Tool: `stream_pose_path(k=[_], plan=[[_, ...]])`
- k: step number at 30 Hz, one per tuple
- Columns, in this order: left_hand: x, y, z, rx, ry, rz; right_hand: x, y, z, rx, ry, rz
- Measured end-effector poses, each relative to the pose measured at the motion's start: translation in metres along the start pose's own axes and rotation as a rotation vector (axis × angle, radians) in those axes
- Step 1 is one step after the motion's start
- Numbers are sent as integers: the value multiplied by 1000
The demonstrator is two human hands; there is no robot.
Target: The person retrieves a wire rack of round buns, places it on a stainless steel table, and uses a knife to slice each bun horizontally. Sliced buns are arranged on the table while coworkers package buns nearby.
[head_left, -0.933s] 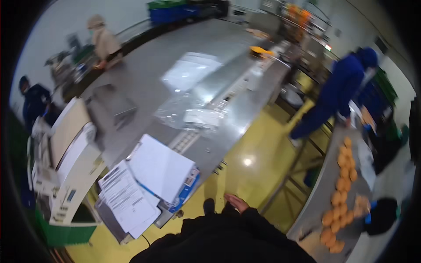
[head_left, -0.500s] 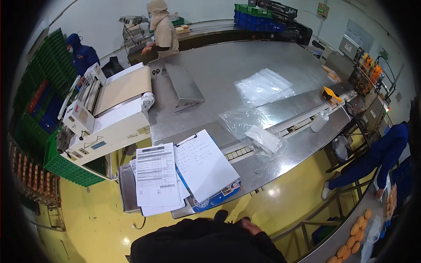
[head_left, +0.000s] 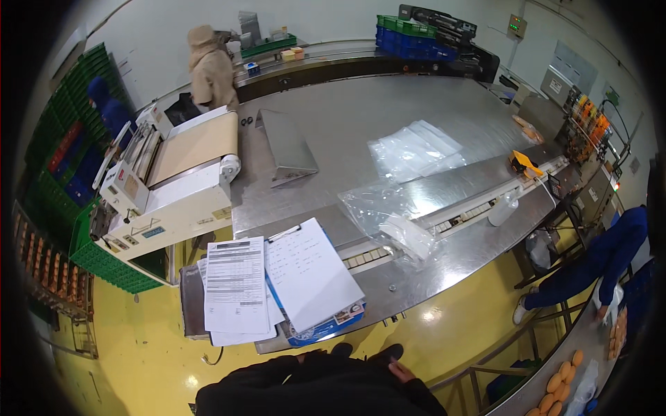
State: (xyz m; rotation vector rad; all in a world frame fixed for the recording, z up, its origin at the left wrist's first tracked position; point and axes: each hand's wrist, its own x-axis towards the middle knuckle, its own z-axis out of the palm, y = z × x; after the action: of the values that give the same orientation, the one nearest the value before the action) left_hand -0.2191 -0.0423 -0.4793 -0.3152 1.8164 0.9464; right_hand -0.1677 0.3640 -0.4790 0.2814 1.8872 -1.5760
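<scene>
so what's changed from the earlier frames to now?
View swung left. The tan-clad worker moved left along the back counter, toward the white machine; the blue-clad worker at far left shifted further left. No visible grasp or release: the right hand hangs, apparently empty. Clipboard and loose sheets stayed on the metal table.
</scene>
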Motion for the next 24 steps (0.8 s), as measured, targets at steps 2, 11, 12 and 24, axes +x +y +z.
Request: stream_pose_path(k=[2, 11, 12, 24], plan=[[5, 14, 4, 27, -5, -11, -18, -65, -14, 556, -50, -50], [73, 144, 43, 197, -121, 51, -39, 19, -119, 324, -196, 376], [83, 162, 51, 213, -145, 70, -42, 21, -132, 358, -182, 431], [44, 443, 149, 456, -559, 733, -14, 156, -175, 525, 165, 90]])
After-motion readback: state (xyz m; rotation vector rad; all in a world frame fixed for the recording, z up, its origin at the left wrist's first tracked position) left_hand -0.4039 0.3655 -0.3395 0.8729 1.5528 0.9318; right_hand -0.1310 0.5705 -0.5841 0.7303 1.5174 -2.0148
